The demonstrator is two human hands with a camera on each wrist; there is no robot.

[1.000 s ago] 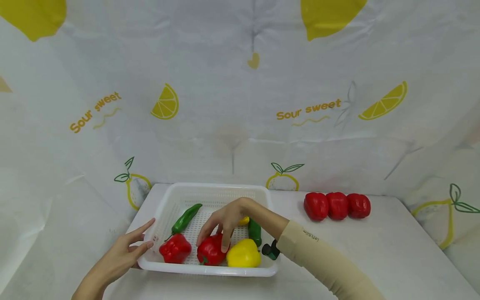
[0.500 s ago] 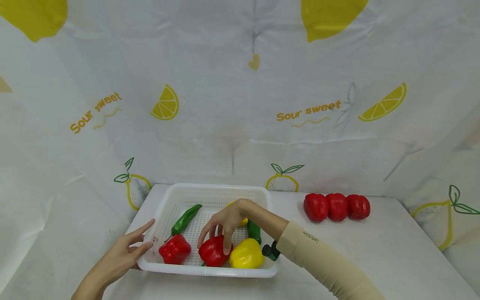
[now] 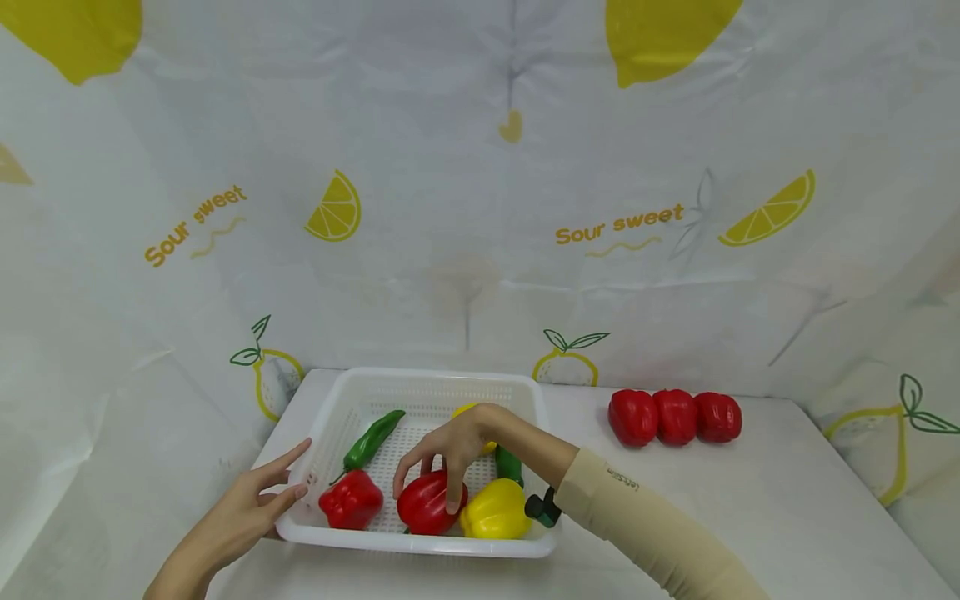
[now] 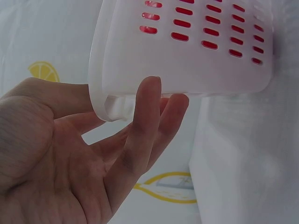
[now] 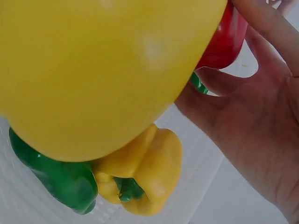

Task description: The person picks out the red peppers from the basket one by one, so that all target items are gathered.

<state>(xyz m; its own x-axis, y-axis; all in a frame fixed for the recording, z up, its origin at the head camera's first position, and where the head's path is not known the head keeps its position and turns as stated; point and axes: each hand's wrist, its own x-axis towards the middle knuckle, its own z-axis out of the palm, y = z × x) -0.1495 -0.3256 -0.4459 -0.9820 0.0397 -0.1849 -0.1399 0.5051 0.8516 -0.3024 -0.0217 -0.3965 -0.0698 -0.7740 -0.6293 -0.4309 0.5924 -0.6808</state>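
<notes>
Evidently your right hand point(image 3: 459, 437) grips the middle red pepper point(image 3: 424, 504) from above, thumb on one side and fingers on the other. It sits inside the white basket point(image 3: 420, 544), near the wall closest to you, between the yellow pepper point(image 3: 497, 512) and the left-hand red pepper point(image 3: 351, 502); whether it bears on the basket floor, you can't tell. Your left hand point(image 3: 243, 504) pinches the basket's left rim, thumb over it and fingers outside.

For a sound hold, spread your fingertips across the widest part and squeeze lightly, since the skin looks slick. Move it with the wrist level so it doesn't nudge the yellow pepper, and let your left hand steady the rim.

The stem point(image 3: 407, 531) points toward you and slightly left; the grooves slant away to the right. Its shape is blocky, so the long axis is uncertain, probably along those grooves.
</notes>
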